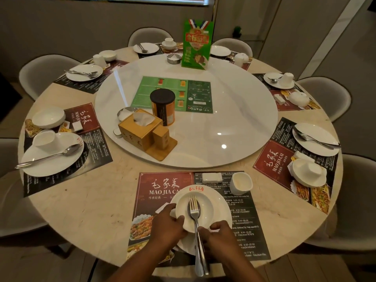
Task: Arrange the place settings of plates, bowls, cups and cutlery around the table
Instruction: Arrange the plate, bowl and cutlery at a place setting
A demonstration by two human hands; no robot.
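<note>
Left hand [168, 224] grips glossy round bowl [194, 210] rim; right hand [217, 234] pinches steel fork [195, 220], spoon [200, 259].

Round table [85, 202]: pale stone-look top, matt, bit scuffed. Lazy Susan [234, 123]: white marble-look, super glossy, light spots bouncing off it. Plates, e.g. near plate [220, 202], bowl [184, 210], cup [241, 183]: white glazed ceramic, smooth and shiny. Fork [195, 212] and spoon under it: polished metal. Placemat [162, 190]: printed paper, slight sheen. Tissue box [140, 131]: plain wood, matt. Canister [162, 106]: matt black lid, printed orange wrap. Ashtray [173, 58]: metal.
</note>
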